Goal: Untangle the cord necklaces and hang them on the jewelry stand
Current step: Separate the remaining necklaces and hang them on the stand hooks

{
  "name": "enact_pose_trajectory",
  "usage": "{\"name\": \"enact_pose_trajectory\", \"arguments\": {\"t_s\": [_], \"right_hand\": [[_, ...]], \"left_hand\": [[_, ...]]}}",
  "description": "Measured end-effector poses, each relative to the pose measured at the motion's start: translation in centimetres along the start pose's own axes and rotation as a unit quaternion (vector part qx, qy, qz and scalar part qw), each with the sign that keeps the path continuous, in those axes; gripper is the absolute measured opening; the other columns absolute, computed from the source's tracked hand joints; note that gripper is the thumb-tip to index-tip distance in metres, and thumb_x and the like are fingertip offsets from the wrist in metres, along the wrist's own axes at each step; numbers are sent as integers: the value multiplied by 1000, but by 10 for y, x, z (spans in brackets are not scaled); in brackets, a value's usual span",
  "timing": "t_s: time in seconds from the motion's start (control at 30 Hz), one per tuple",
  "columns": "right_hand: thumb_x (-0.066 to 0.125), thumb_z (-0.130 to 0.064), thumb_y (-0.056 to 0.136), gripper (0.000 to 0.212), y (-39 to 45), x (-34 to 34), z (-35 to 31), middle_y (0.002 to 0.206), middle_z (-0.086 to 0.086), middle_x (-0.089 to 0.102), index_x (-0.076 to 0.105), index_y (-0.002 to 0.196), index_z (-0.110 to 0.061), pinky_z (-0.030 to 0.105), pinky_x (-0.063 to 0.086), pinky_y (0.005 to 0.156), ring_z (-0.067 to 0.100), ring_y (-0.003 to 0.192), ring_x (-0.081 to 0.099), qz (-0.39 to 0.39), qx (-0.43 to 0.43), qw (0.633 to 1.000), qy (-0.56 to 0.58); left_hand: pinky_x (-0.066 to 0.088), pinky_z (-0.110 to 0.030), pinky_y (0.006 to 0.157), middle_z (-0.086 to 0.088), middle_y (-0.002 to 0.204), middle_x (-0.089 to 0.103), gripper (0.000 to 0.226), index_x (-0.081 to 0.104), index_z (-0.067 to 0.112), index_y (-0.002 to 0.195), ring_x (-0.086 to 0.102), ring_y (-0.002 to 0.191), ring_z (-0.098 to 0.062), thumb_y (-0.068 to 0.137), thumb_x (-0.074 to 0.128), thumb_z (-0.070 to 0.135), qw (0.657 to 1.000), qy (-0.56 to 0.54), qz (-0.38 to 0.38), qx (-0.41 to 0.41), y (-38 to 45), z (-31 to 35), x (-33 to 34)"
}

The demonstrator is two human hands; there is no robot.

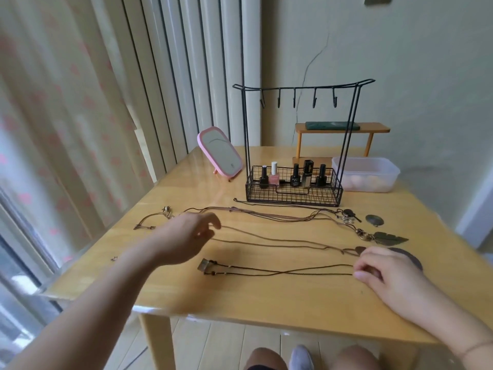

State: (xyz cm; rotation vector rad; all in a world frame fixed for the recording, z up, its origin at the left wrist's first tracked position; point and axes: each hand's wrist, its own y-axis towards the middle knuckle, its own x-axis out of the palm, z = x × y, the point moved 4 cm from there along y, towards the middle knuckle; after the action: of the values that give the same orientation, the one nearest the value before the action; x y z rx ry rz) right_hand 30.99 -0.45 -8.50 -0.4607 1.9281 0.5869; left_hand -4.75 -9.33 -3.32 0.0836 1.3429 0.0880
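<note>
Several brown cord necklaces lie stretched across the wooden table, with metal pendants bunched at their right ends. My left hand pinches a light brown cord at its left end. My right hand pinches the right end of a dark cord necklace, whose square pendant lies to the left. The black wire jewelry stand rises behind them, its hooks bare.
The stand's basket holds several nail polish bottles. A pink mirror stands at the back left. A clear plastic box and a small wooden shelf are at the back right. Curtains hang left of the table.
</note>
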Motion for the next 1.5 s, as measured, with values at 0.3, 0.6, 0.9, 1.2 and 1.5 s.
{"name": "enact_pose_trajectory", "arguments": {"t_s": [0.3, 0.6, 0.9, 1.2, 1.5], "right_hand": [[48, -35, 100, 27, 17, 4, -34, 93, -17, 37, 33, 78, -36, 23, 43, 80, 2, 95, 39, -82, -6, 993, -87], [45, -27, 103, 10, 5, 6, -33, 104, -13, 43, 51, 94, -30, 20, 42, 86, 3, 99, 42, -166, 10, 979, -117], [52, -10, 94, 7, 98, -86, -72, 60, 3, 50, 57, 99, -9, 31, 37, 64, 19, 62, 47, -41, 89, 706, 701], [45, 22, 88, 50, 198, -198, -141, 107, 0, 74, 67, 118, -11, 24, 59, 76, 13, 95, 73, 153, -181, 885, 400], [63, -32, 75, 22, 289, -204, -184, 56, 0, 68, 71, 73, -11, 25, 52, 61, 21, 62, 66, 186, -39, 981, -31]], "left_hand": [[50, -36, 88, 1, 117, 58, 32, 59, 21, 120, 55, 104, -19, 93, 60, 40, 974, -88, 8, 208, 35, 132, 65], [47, -39, 87, 1, 106, 58, 19, 61, 24, 106, 51, 95, -23, 91, 59, 36, 967, -75, 52, 238, 48, 145, 98], [46, -26, 57, 6, 58, 52, 20, 60, 19, 85, 51, 53, -14, 102, 50, 22, 822, -562, -14, 95, 84, 152, 67], [37, -29, 62, 6, 52, 35, 17, 66, 14, 92, 41, 52, -13, 95, 62, 31, 654, -744, -20, 135, 131, 94, 25], [19, -22, 46, 4, 63, 25, 59, 63, 19, 92, 17, 53, -11, 104, 17, 54, 737, -672, -65, 25, 162, 58, 41]]}}
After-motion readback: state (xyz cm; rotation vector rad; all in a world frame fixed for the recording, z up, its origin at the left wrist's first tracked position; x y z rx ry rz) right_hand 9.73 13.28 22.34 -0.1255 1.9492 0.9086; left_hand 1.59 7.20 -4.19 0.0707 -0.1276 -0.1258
